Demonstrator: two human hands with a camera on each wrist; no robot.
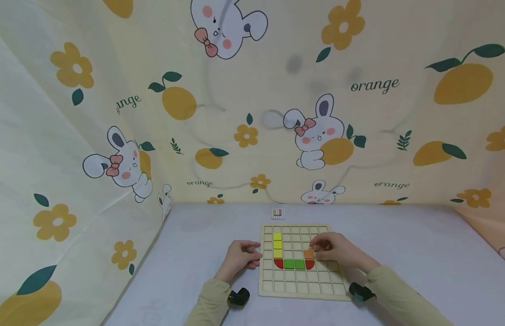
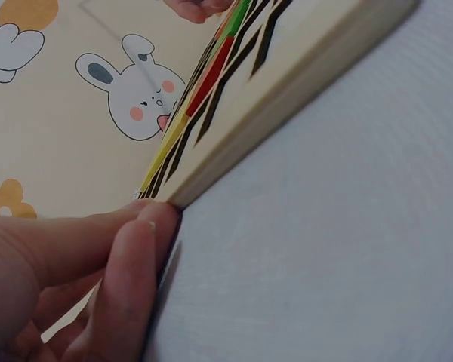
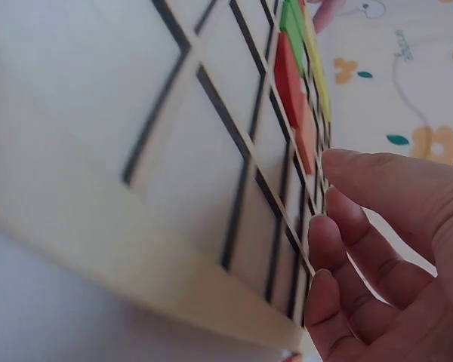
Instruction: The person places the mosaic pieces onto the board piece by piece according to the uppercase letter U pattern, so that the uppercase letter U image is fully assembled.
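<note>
A square wooden grid board lies on the table. Three yellow tiles form a column on it. Below them run a red rounded tile, two green tiles and another red rounded tile. One orange tile sits directly above the right red one. My right hand is over the board's right side, fingertips right beside the orange tile. In the right wrist view its loosely bent fingers hold nothing. With its fingertips, my left hand touches the board's left edge.
Behind the board lies a small card printed with a coloured grid pattern. A pale table surface surrounds the board. Patterned cloth with rabbits and oranges hangs at the back and sides. Each wrist wears a black device.
</note>
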